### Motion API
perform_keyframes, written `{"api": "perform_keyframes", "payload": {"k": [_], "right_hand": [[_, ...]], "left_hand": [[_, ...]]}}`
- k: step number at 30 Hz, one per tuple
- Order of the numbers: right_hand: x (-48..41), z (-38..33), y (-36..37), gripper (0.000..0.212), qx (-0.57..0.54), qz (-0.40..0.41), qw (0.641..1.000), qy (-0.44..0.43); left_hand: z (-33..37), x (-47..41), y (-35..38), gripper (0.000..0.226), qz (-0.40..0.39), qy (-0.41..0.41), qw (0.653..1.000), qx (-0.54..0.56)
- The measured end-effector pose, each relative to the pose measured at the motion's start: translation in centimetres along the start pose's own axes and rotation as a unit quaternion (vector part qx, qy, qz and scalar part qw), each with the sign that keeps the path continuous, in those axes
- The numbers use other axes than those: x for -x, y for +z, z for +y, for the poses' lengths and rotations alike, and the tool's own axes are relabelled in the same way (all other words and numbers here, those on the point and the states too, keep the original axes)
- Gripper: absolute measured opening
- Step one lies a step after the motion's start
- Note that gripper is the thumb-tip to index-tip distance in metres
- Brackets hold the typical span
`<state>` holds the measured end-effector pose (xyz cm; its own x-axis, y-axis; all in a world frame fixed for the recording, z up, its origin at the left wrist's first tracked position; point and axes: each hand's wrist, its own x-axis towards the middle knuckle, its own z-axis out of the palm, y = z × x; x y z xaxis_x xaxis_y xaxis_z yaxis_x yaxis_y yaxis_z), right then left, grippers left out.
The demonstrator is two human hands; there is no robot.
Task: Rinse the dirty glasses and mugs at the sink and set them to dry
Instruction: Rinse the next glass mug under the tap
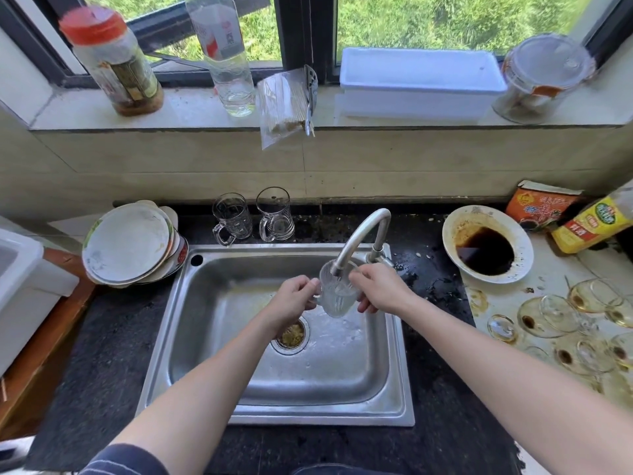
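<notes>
Grip: L hand (293, 303) pinches handle of glass mug (337, 298), R hand (380, 287) curls round its other side. Mug is upright w/ water in it, just under faucet (363, 234) spout, over sink (164, 337). Two mugs (253, 216) stand behind sink; stained glasses (565, 313) on counter at right.
</notes>
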<state>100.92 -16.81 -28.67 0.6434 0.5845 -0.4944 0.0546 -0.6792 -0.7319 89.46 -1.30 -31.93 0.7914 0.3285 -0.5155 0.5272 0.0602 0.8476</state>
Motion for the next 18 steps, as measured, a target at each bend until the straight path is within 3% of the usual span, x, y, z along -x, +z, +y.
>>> {"api": "perform_keyframes", "payload": {"k": [2, 3, 5, 6, 8, 10, 13, 18], "right_hand": [[0.2, 0.7, -0.3, 0.02, 0.103, 0.071, 0.988, -0.094], [0.4, 1.1, -0.3, 0.016, 0.164, 0.122, 0.965, -0.166], [0.7, 1.9, -0.4, 0.02, 0.274, 0.19, 0.886, -0.321], [0.9, 2.2, -0.2, 0.02, 0.32, 0.182, 0.853, -0.371], [1.0, 1.9, 0.6, 0.02, 0.405, 0.062, 0.842, -0.35], [0.5, 0.8, 1.6, 0.019, 0.492, -0.05, 0.838, -0.233], [-0.8, 0.1, 2.3, 0.02, 0.543, -0.093, 0.812, -0.193], [-1.5, 1.8, 1.3, 0.023, 0.515, -0.085, 0.807, -0.275]], "left_hand": [[0.0, -0.3, -0.2, 0.026, 0.003, -0.003, 0.999, 0.035], [0.0, -0.3, -0.4, 0.026, 0.006, 0.0, 0.999, 0.037], [0.0, -0.4, -0.7, 0.027, 0.014, 0.003, 1.0, 0.015], [-0.1, -0.6, -0.9, 0.027, 0.015, 0.01, 1.0, -0.004], [0.4, -0.6, -0.9, 0.028, 0.006, 0.031, 0.997, -0.066], [0.9, -0.7, -0.3, 0.027, -0.012, 0.058, 0.987, -0.151], [0.9, -0.8, -0.4, 0.026, -0.002, 0.077, 0.976, -0.202], [1.1, -0.9, -2.3, 0.027, 0.017, 0.083, 0.969, -0.231]]}}
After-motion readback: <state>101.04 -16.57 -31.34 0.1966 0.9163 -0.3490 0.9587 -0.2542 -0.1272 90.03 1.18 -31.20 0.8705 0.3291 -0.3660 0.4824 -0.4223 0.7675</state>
